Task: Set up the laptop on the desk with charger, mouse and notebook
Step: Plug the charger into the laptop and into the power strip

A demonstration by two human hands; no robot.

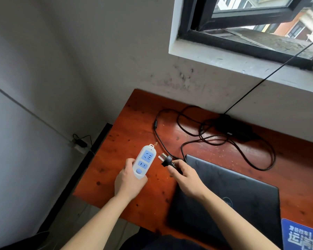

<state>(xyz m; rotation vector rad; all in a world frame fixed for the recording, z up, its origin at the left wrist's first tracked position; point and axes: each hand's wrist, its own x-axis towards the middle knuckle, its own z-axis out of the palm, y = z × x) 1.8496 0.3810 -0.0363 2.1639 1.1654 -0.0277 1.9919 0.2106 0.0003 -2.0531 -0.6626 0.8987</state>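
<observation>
My left hand point(127, 181) grips the lower end of a white power strip point(144, 160) with blue sockets, held above the red-brown desk point(119, 141). My right hand point(185, 175) pinches the black charger plug point(167, 161), its prongs pointing at the strip and a short gap apart from it. The charger cable point(193, 139) loops across the desk to the black power brick point(235, 128) by the wall. A closed dark laptop point(242, 193) lies flat to the right of my hands.
A blue pad with white lettering point(302, 235) lies at the desk's front right corner. A thin black cord point(271, 73) runs from the desk up to the open window. On the floor left, a wall socket point(79, 144) holds a small black plug.
</observation>
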